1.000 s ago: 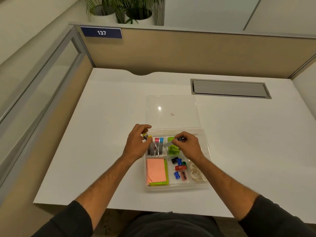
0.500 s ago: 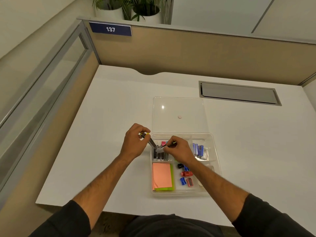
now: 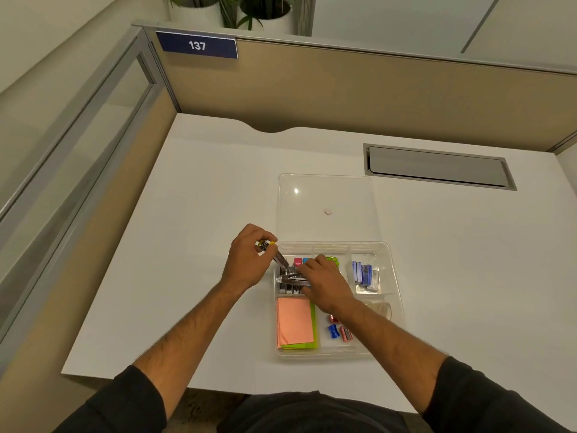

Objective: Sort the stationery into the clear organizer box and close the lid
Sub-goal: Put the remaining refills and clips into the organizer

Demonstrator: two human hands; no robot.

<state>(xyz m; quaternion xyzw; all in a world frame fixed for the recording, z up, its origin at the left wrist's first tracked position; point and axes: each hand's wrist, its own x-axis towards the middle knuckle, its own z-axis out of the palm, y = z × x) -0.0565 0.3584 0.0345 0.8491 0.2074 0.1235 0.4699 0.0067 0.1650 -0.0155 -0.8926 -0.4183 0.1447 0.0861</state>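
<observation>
A smooth white worktop [image 3: 193, 245] with a rounded cut-out at its far edge sits inside a tan fabric-panelled cubicle. Near the front lies a clear organizer box [image 3: 395, 307], a shallow rectangular tray of glossy transparent plastic, divided by thin walls into compartments. Its flat clear lid [image 3: 324, 195] lies open on the worktop just behind the box, touching its far rim, with a small round pink dot on it.

The left hand [image 3: 246, 260] hovers at the box's far-left corner, its fingers curled in a narrow grip round a slim metal stapler [image 3: 274, 254] with a yellow end, which slants down into the compartment. The right hand [image 3: 324, 285] reaches over the same far-left compartment, its fingers curled over a flat silvery metal piece [image 3: 288, 279] lying across other shiny metal staplers; whether it pinches that piece or only rests on it cannot be told.

Pink and blue plastic ends and a lime-green piece [image 3: 333, 260] stand just behind the right hand. In the near-left compartment lies a square stack of matte salmon sticky notes [image 3: 295, 323] over lime-green ones. The middle-front compartment holds small blue and red pencil sharpeners [image 3: 333, 331]. The far-right compartment holds little blue staple boxes [image 3: 365, 273], standing on edge. Below them sits a translucent roll [image 3: 382, 307], partly hidden.

A grey rectangular metal hatch [image 3: 437, 165] is set flush into the worktop, far right. A navy sign [image 3: 196, 45] reads 137.
</observation>
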